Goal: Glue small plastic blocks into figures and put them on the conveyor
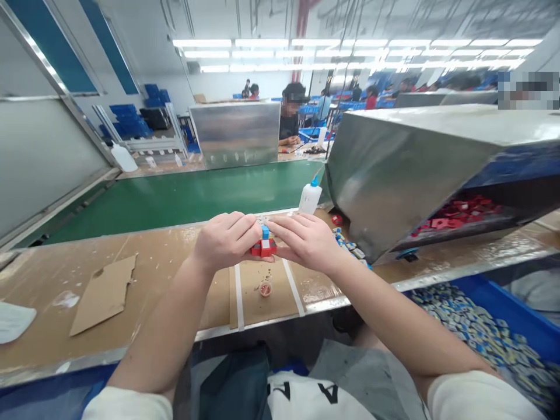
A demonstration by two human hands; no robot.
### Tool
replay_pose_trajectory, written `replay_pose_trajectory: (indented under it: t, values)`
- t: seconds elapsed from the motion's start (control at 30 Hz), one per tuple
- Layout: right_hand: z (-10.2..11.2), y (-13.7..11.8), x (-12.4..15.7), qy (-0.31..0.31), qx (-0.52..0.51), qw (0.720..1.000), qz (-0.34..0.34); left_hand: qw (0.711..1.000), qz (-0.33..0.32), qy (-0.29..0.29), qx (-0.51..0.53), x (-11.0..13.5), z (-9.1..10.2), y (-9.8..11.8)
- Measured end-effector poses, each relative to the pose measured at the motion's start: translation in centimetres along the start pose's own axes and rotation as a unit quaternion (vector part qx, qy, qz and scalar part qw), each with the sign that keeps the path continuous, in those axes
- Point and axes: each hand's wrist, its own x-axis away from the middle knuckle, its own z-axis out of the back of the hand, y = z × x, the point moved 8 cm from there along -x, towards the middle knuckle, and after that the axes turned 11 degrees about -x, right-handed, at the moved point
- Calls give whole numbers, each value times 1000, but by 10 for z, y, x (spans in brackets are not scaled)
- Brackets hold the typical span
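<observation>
Between my two hands is a small red plastic part (263, 248) with a light patch on its front and a small blue piece (265, 232) on top. My left hand (230, 239) grips it from the left, fingers curled. From the right, my right hand (306, 240) closes on it, fingers over the top and thumb below. Both hands hold it above the brown work surface, and they hide most of its sides. Beneath it, a small round cup (265, 288) with reddish contents sits on a cardboard sheet (280, 306) between white tape strips.
A white squeeze bottle (310, 198) with a blue cap stands behind my right hand. Small blue-and-yellow parts (350, 245) lie beside a metal bin (394, 169) holding red pieces (464, 213). A green conveyor belt (175, 195) runs behind. A blue crate (494, 297) is at right; cardboard (105, 294) lies left.
</observation>
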Motion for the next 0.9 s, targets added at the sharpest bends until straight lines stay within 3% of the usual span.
replay_pose_trajectory:
  t: [0.07, 0.1, 0.17, 0.27, 0.3, 0.37, 0.63, 0.7, 0.9]
  values:
    - [14, 0, 1, 9, -99, 991, -86, 1000, -3, 16, -18, -15, 15, -2]
    - [16, 0, 4, 10, -181, 974, -137, 999, -1, 23, -24, -21, 21, -3]
    - [12, -4, 13, 11, -370, 903, -220, 999, 8, 39, -29, -31, 32, -2]
    - [3, -15, 21, 52, -587, 761, -273, 997, 24, 64, -21, -46, 45, 5]
    - [3, -16, 22, 75, -623, 725, -285, 997, 30, 70, -12, -51, 48, 7]
    - [7, -16, 21, 119, -647, 687, -308, 997, 46, 67, 9, -60, 52, 11]
    - [44, -17, 12, 186, -654, 645, -349, 988, 123, -23, 88, -95, 67, 18]
    - [52, -17, 13, 193, -643, 655, -347, 988, 118, -29, 99, -103, 73, 22]
    - [72, -21, 16, 203, -573, 725, -323, 992, 85, -31, 88, -120, 88, 36]
